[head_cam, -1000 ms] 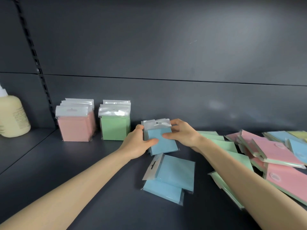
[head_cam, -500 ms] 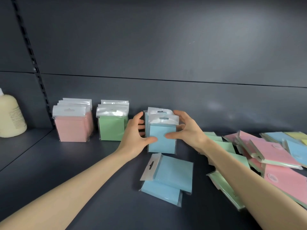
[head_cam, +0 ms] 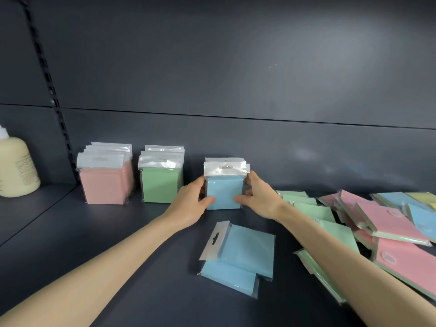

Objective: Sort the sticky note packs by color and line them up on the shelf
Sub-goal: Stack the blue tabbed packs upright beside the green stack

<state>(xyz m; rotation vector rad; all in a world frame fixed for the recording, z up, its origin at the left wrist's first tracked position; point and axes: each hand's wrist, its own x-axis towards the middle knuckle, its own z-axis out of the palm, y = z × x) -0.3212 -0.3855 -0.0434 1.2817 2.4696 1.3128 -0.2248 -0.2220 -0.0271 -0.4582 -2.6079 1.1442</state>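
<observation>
Upright blue sticky note packs (head_cam: pixel 224 192) stand on the dark shelf (head_cam: pixel 99 237), gripped from both sides. My left hand (head_cam: pixel 188 204) holds their left edge with the thumb on the front, and my right hand (head_cam: pixel 258 199) holds the right edge the same way. To their left stands a row of green packs (head_cam: pixel 161 185), and further left a row of pink packs (head_cam: pixel 105 182). Two more blue packs (head_cam: pixel 243 253) lie flat in front of the held ones.
A loose pile of green (head_cam: pixel 325 223), pink (head_cam: pixel 387 220), blue (head_cam: pixel 422 215) and yellow (head_cam: pixel 422 197) packs covers the shelf on the right. A cream bottle (head_cam: pixel 16 171) stands at the far left. A slotted upright (head_cam: pixel 54 100) runs up the back wall.
The blue packs were tilted a second ago and now stand upright. Both hands moved them back towards the wall, in line with the green and pink rows.
</observation>
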